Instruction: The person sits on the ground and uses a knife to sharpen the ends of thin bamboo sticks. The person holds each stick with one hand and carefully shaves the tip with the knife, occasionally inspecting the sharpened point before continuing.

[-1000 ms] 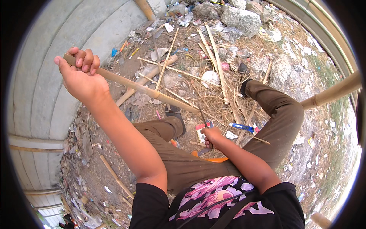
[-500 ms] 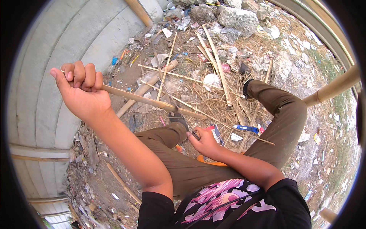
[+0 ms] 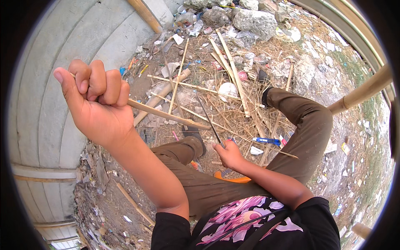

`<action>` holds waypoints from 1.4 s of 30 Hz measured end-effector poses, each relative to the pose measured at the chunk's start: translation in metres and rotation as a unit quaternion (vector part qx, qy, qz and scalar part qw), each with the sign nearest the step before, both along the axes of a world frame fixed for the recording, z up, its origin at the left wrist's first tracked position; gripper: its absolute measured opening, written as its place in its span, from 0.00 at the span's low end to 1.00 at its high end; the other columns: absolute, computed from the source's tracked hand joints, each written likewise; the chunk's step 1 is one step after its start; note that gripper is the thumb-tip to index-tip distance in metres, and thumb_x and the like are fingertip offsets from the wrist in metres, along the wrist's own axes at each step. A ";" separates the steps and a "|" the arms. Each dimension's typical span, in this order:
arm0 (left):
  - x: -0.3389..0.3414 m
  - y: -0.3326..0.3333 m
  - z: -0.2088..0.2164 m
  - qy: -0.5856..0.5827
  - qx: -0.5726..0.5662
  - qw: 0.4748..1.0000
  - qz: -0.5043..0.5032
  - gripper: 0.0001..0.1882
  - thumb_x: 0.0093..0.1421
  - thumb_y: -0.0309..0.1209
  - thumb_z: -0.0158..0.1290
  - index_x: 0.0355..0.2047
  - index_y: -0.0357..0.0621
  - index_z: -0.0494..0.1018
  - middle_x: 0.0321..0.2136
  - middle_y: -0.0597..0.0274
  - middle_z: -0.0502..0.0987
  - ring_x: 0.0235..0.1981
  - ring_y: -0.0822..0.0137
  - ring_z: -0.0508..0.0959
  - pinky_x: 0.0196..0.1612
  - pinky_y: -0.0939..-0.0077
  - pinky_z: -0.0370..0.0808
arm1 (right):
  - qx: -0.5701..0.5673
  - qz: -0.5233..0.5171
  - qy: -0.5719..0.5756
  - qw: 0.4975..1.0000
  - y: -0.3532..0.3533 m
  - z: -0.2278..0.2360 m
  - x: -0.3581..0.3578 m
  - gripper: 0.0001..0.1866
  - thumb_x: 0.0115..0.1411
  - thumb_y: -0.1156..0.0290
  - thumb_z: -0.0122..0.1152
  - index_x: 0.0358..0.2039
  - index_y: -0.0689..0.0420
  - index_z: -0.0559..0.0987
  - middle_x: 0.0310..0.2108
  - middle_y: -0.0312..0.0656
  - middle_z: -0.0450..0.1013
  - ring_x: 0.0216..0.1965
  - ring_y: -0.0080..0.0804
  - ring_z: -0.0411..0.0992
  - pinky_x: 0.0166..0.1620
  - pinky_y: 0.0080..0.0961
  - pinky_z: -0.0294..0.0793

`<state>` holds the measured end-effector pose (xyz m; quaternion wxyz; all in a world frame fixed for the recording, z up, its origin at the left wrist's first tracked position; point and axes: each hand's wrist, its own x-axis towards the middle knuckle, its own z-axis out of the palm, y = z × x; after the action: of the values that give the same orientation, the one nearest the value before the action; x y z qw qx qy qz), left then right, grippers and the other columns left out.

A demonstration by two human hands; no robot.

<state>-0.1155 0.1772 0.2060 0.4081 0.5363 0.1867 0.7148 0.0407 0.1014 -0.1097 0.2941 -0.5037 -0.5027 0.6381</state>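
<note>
My left hand (image 3: 100, 104) is raised at the left, closed round one end of a split bamboo strip (image 3: 160, 113). The strip slants down to the right, and its free end hangs over my shoe (image 3: 193, 135). In front of my lap my right hand (image 3: 230, 155) grips a knife with a long, narrow dark blade (image 3: 209, 118). Its blade points up and away, passing close beside the strip's free end; I cannot tell whether they touch. The knife's handle is mostly hidden in my fingers.
Several bamboo strips (image 3: 234, 71) and a thicker bamboo piece (image 3: 164, 96) lie on littered ground ahead. A blue box cutter (image 3: 266, 141) is near my right thigh. Something orange (image 3: 233, 179) shows under me. A grey wall (image 3: 54, 104) stands left, a bamboo pole (image 3: 360, 91) right, rocks (image 3: 255, 21) at the back.
The knife blade lay across the bamboo strip before; now it has swung to the right of it. My right hand has shifted right, and my left hand has moved a little right with the strip.
</note>
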 end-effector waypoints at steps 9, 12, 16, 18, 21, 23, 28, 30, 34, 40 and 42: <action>0.017 -0.010 -0.002 0.018 0.009 0.997 -0.073 0.22 0.74 0.44 0.42 0.23 0.53 0.53 0.15 0.74 0.49 0.13 0.80 0.41 0.12 0.80 0.37 | 0.143 0.006 0.134 0.981 -0.004 0.106 0.005 0.29 0.75 0.51 0.36 0.22 0.57 0.66 0.14 0.34 0.62 0.16 0.20 0.61 0.22 0.22 0.61; 0.015 -0.010 -0.003 0.023 0.018 0.995 -0.095 0.22 0.74 0.45 0.42 0.23 0.53 0.52 0.14 0.74 0.49 0.12 0.80 0.41 0.12 0.80 0.37 | 0.081 0.011 0.136 0.987 -0.014 0.061 0.004 0.28 0.75 0.50 0.34 0.23 0.57 0.65 0.14 0.33 0.61 0.15 0.20 0.59 0.21 0.21 0.60; 0.016 -0.007 -0.005 0.030 0.020 0.996 -0.075 0.23 0.73 0.46 0.43 0.23 0.53 0.53 0.14 0.74 0.49 0.13 0.80 0.41 0.12 0.80 0.37 | 0.019 0.004 0.105 0.994 -0.012 0.039 0.001 0.26 0.75 0.52 0.34 0.24 0.57 0.66 0.15 0.33 0.61 0.16 0.20 0.60 0.22 0.21 0.61; 0.023 -0.010 -0.005 0.020 0.024 0.999 -0.007 0.23 0.72 0.48 0.44 0.23 0.53 0.53 0.14 0.74 0.48 0.13 0.80 0.42 0.13 0.80 0.37 | 0.088 -0.016 0.099 0.991 -0.014 0.045 -0.002 0.26 0.76 0.53 0.35 0.25 0.58 0.66 0.15 0.33 0.61 0.17 0.21 0.61 0.23 0.23 0.62; 0.032 -0.008 -0.008 0.004 0.012 0.987 0.159 0.24 0.70 0.50 0.48 0.23 0.52 0.55 0.15 0.75 0.48 0.14 0.80 0.43 0.15 0.80 0.37 | 0.202 -0.014 0.097 0.975 -0.023 0.087 -0.002 0.25 0.75 0.55 0.36 0.26 0.61 0.67 0.15 0.40 0.62 0.17 0.32 0.62 0.25 0.30 0.63; 0.038 -0.007 -0.008 0.001 0.010 0.976 0.215 0.25 0.69 0.51 0.49 0.23 0.51 0.55 0.15 0.75 0.47 0.14 0.80 0.43 0.16 0.80 0.37 | 0.202 -0.008 0.131 0.971 -0.024 0.101 -0.004 0.25 0.75 0.57 0.38 0.29 0.65 0.68 0.15 0.53 0.63 0.17 0.52 0.63 0.27 0.41 0.64; 0.041 -0.009 -0.006 -0.011 -0.001 0.962 0.271 0.25 0.68 0.52 0.50 0.24 0.50 0.55 0.15 0.74 0.47 0.15 0.80 0.43 0.17 0.79 0.38 | 0.178 -0.012 0.114 0.977 -0.018 0.076 -0.007 0.27 0.75 0.54 0.37 0.28 0.65 0.69 0.16 0.57 0.65 0.19 0.56 0.68 0.27 0.43 0.65; 0.031 -0.008 -0.007 -0.008 0.007 0.964 0.264 0.25 0.69 0.52 0.50 0.24 0.50 0.55 0.15 0.74 0.47 0.15 0.80 0.43 0.17 0.79 0.38 | 0.204 -0.011 0.087 0.975 -0.015 0.083 -0.006 0.27 0.75 0.54 0.37 0.28 0.65 0.70 0.15 0.56 0.65 0.19 0.56 0.68 0.26 0.44 0.65; 0.020 -0.008 -0.009 -0.004 0.013 0.957 0.291 0.25 0.69 0.52 0.49 0.24 0.50 0.55 0.15 0.73 0.48 0.15 0.79 0.44 0.17 0.79 0.39 | 0.193 0.020 0.051 0.980 -0.014 0.108 0.006 0.26 0.74 0.54 0.39 0.29 0.65 0.71 0.15 0.56 0.65 0.19 0.58 0.69 0.26 0.45 0.65; 0.028 -0.007 -0.010 -0.009 0.011 0.949 0.316 0.26 0.69 0.53 0.49 0.24 0.49 0.55 0.16 0.73 0.48 0.15 0.79 0.44 0.17 0.78 0.38 | 0.390 -0.066 0.180 0.901 -0.024 0.130 0.030 0.27 0.74 0.53 0.40 0.27 0.64 0.72 0.13 0.53 0.65 0.15 0.50 0.68 0.23 0.41 0.65; 0.038 -0.005 -0.008 -0.015 0.006 0.951 0.309 0.26 0.69 0.53 0.49 0.24 0.49 0.55 0.16 0.73 0.48 0.15 0.79 0.43 0.17 0.78 0.38 | 0.255 -0.024 0.105 0.961 -0.023 0.097 0.014 0.28 0.74 0.53 0.40 0.26 0.64 0.72 0.12 0.51 0.65 0.15 0.46 0.68 0.23 0.40 0.65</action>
<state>-0.0772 0.1720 0.1977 0.1666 0.4439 0.3328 0.8152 0.0545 0.0783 -0.0128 0.4792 -0.3540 -0.6028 0.5307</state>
